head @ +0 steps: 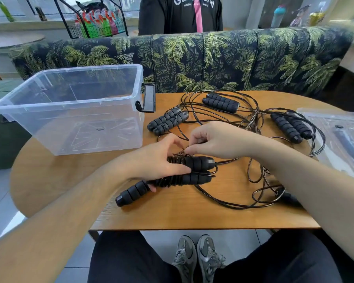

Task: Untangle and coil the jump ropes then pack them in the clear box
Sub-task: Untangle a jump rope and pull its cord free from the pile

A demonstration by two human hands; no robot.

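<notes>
Jump rope [172, 176] | left hand [157, 160] grips coiled handles | right hand [214, 139] pinches cord

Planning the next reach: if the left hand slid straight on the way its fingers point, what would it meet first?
Probably the right hand, just beyond the left hand, which holds the wrapped handle pair. Depth is unclear; it might pass underneath to loose cord.
</notes>
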